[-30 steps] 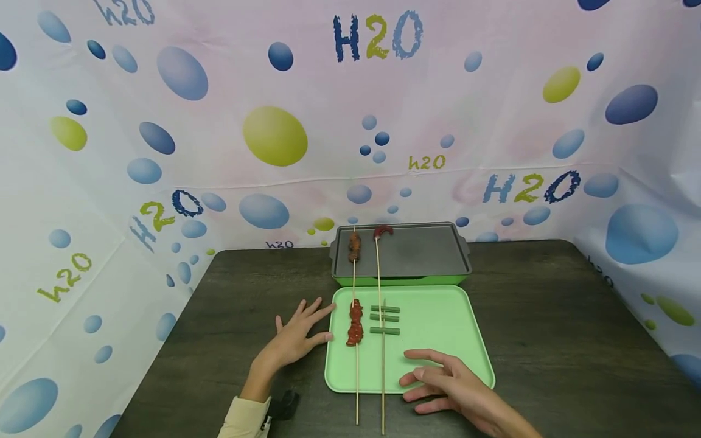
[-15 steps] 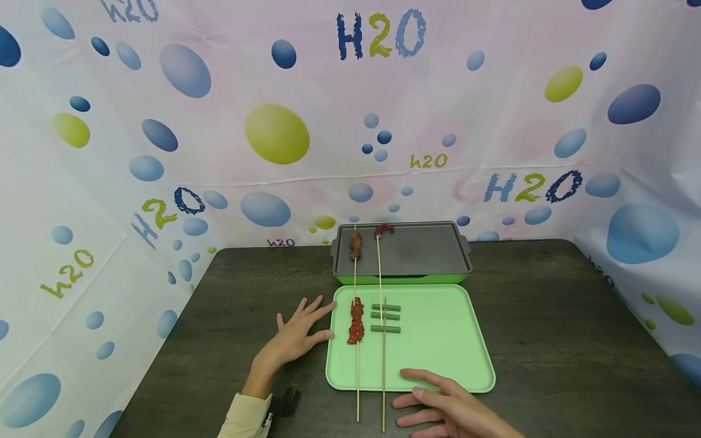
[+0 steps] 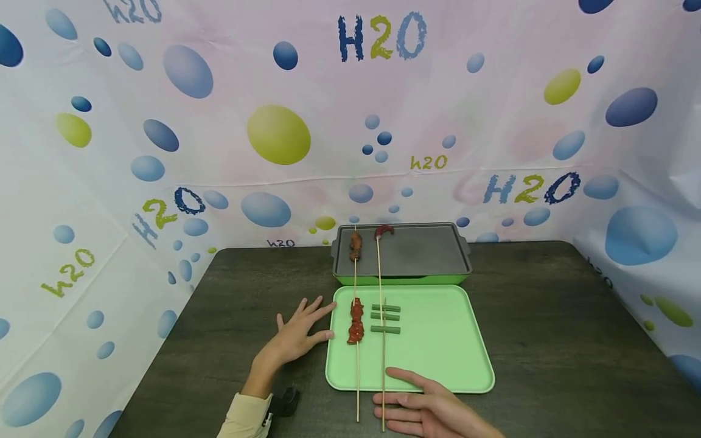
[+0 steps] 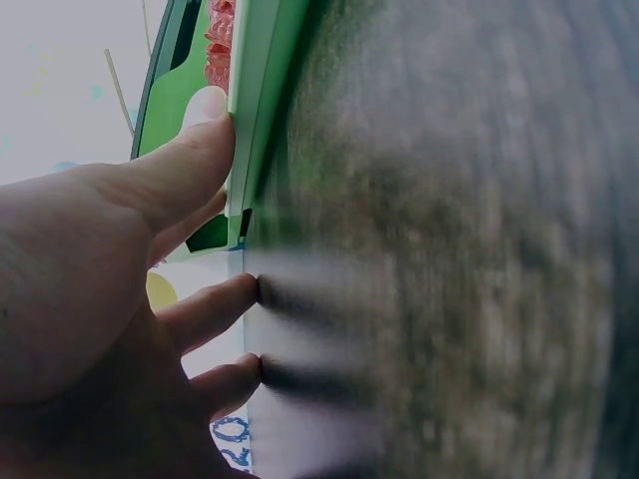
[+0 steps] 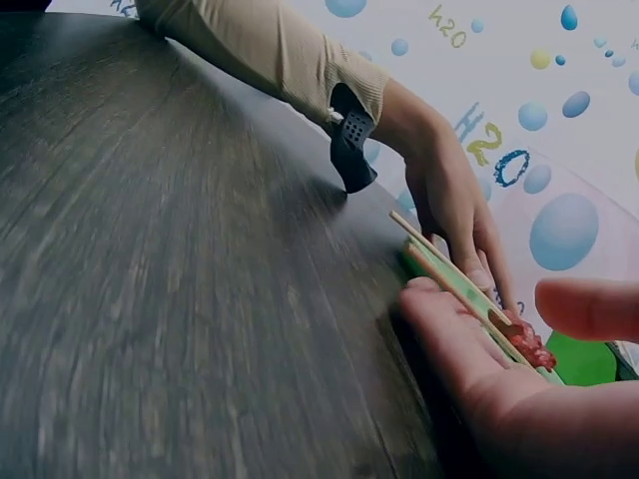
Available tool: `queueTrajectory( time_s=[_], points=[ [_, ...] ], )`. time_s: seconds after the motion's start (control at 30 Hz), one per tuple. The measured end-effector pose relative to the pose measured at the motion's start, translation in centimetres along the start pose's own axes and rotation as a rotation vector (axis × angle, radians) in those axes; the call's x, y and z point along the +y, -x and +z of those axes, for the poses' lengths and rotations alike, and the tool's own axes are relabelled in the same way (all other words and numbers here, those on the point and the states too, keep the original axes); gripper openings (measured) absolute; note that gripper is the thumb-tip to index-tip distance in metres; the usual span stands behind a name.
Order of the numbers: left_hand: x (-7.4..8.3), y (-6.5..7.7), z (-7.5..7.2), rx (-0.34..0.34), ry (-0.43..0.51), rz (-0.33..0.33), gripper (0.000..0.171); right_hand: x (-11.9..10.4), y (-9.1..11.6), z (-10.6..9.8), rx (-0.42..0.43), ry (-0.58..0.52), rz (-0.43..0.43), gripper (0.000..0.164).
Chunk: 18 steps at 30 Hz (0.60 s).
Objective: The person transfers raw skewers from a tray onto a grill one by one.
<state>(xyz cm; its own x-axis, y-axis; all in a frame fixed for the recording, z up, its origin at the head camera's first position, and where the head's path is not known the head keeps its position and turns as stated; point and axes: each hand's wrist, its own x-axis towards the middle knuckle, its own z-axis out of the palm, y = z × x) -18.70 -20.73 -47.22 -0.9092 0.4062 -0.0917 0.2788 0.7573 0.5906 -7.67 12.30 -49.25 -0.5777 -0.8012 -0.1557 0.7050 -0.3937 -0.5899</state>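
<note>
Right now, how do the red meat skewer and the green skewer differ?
The red meat skewer carries lumpy pieces along its stick; the green skewer carries three slim pieces crosswise. The green skewer's stick crosses over the right hand, while the red meat skewer's runs clear. Both jut past the near edge of the tray.

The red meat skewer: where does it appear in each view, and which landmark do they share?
Head: the red meat skewer, below centre, on the green tray's left part.
Left wrist: only its red meat shows, at the top edge, left of centre.
Right wrist: its red meat, lower right, between thumb and fingers of the right hand.
Shared landmark: the left hand.
</note>
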Motion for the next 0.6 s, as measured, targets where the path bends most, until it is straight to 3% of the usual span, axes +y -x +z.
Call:
queueTrajectory(
  time_s=[0.43, 0.6],
  points=[
    [0.0, 0.0, 0.0, -0.008, -0.008, -0.008, 0.066, 1.0, -0.5, 1.2, 0.258, 0.128, -0.089, 0.07],
    [0.0, 0.0, -0.2, -0.005, -0.014, -0.01, 0.065, 0.8, -0.7, 1.6, 0.317, 0.203, -0.14, 0.068]
  ],
)
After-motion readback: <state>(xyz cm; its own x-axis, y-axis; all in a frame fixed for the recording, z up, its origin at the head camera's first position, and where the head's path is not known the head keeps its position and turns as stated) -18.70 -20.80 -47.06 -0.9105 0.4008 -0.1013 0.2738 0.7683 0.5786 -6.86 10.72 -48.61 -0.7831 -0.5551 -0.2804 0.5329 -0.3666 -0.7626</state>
